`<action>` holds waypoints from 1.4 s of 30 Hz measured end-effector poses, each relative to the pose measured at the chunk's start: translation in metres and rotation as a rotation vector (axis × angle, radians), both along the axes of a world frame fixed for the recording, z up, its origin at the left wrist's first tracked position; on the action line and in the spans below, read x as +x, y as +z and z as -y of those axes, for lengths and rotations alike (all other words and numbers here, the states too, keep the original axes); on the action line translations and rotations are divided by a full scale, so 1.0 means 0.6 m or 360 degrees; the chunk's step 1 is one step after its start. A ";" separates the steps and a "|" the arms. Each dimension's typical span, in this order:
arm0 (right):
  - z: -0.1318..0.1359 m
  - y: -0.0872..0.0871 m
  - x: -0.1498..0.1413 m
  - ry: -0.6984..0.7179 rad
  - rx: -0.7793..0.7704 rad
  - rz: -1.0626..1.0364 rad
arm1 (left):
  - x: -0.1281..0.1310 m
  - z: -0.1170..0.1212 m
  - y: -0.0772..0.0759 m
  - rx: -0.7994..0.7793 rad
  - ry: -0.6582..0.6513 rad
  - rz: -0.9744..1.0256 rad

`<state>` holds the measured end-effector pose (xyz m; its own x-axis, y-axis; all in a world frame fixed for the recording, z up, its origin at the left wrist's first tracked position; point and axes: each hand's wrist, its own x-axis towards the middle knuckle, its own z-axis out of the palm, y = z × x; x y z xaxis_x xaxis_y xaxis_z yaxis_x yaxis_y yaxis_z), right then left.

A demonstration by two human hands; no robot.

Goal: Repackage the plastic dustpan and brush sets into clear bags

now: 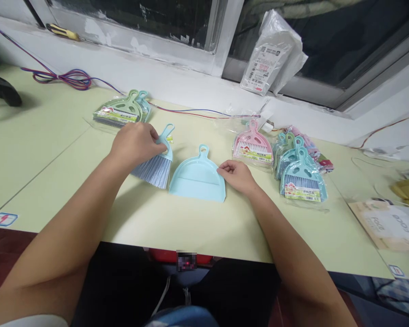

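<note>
My left hand point(136, 143) grips a small light-blue hand brush point(155, 170) near the base of its handle, its bluish-grey bristles pointing down toward the table. Just right of the brush lies a light-blue dustpan point(198, 179), with its looped handle toward the window. At the dustpan's right edge, my right hand point(236, 175) has thumb and fingers pinched together on the rim. Part of the brush is hidden behind my left hand.
Bagged brush-and-dustpan sets stand around: a green one point(117, 111) at back left, a pink one point(253, 143) and several blue-green ones point(303, 179) on the right. A coiled cable point(70, 79) runs along the wall. A screwdriver point(63, 32) rests on the sill. A paper bag point(385, 222) lies far right.
</note>
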<state>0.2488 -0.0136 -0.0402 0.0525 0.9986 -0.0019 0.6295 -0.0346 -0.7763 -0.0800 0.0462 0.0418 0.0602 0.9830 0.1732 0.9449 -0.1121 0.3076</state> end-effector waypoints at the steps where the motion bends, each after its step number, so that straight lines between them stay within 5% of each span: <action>1: 0.001 0.000 -0.001 0.0007 0.0000 -0.0001 | 0.000 0.001 0.000 -0.0002 0.0002 0.0001; 11: 0.018 0.008 -0.025 0.0322 -0.0007 -0.0047 | 0.024 0.023 0.009 0.0059 -0.0185 -0.0012; 20: 0.027 0.004 -0.044 0.0488 -0.0005 -0.0134 | 0.087 0.058 -0.019 -0.0008 -0.0506 -0.0118; 42: 0.026 -0.010 -0.069 0.0453 0.0100 -0.0091 | 0.131 0.039 -0.048 0.0024 -0.0634 -0.0309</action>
<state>0.2076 -0.0290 -0.0463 -0.2279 0.9715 0.0656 0.5621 0.1863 -0.8058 -0.0016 0.0225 0.0131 0.4668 0.8739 0.1357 0.8671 -0.4824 0.1239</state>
